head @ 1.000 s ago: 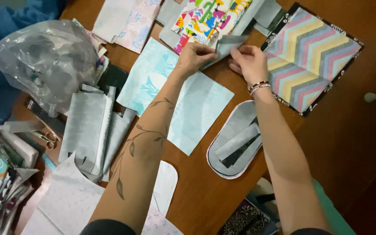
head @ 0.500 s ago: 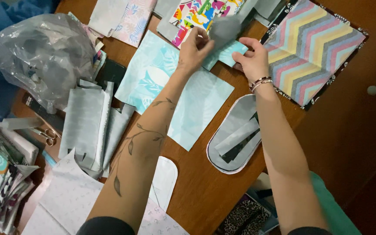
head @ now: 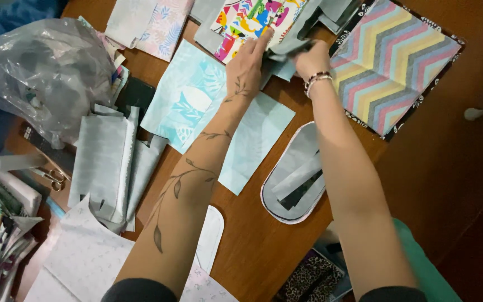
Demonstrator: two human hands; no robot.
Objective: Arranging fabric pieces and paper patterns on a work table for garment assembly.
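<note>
Both my hands reach to the far side of a wooden table (head: pixel 264 246). My left hand (head: pixel 248 62) and my right hand (head: pixel 308 59) together hold a folded grey-teal piece of paper (head: pixel 286 47), lifted a little above the table. Under my forearms lie light-blue patterned sheets (head: pixel 197 103). Right of my right hand lies a chevron-striped sheet (head: pixel 392 67) in pastel colours. Just beyond my hands lies a bright, multicoloured printed sheet (head: pixel 247 19).
An oval grey tray (head: pixel 286 210) with paper strips sits by my right forearm. Folded grey papers (head: pixel 104 162), scissors (head: pixel 51 178) and a crumpled plastic bag (head: pixel 43 70) lie at the left. White patterned sheets (head: pixel 85 257) lie near the front edge.
My hands have moved away from me, toward the far edge. They have lifted the folded grey-teal paper off the light-blue sheets.
</note>
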